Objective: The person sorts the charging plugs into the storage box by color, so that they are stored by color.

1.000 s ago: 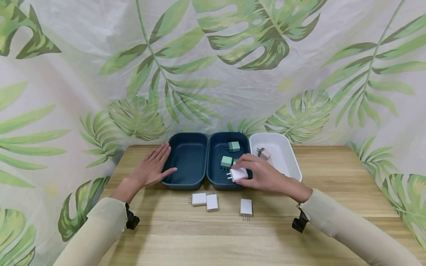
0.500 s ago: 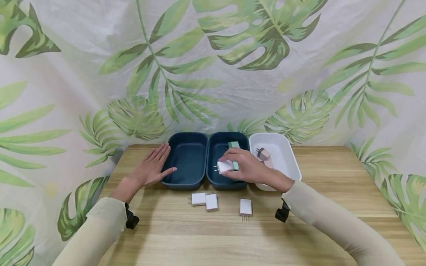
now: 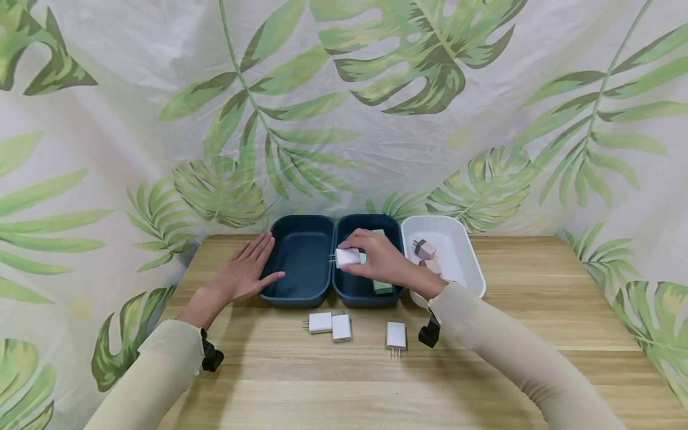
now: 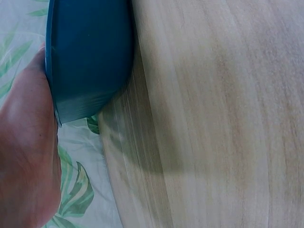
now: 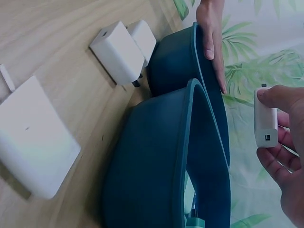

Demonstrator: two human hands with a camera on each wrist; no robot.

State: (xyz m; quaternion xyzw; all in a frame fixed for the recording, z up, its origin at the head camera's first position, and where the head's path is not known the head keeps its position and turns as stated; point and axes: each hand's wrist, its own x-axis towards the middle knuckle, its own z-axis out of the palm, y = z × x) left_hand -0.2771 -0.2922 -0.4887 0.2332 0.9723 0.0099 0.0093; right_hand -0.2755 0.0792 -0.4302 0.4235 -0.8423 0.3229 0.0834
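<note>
My right hand (image 3: 383,258) pinches a white charger plug (image 3: 347,257) between thumb and fingers, above the left side of the middle dark blue bin (image 3: 352,292). Its prongs point left; in the right wrist view the same charger (image 5: 265,118) shows a port on its end. Green chargers (image 3: 383,288) lie in that bin, partly hidden by the hand. With fingers straight, my left hand (image 3: 239,269) rests against the left rim of the left dark blue bin (image 3: 301,263), which has nothing inside. The left wrist view shows this bin's outer wall (image 4: 90,57) beside the hand.
At the right end of the row stands a white bin (image 3: 459,257) holding pinkish chargers (image 3: 427,248). On the wooden table in front lie two white chargers (image 3: 321,323) side by side and another white charger (image 3: 396,335) farther right. A leaf-patterned sheet (image 3: 301,119) hangs behind.
My right hand has carried the white charger leftward and slightly away from me, from the middle bin's front right to its left side. The left hand has stayed in place.
</note>
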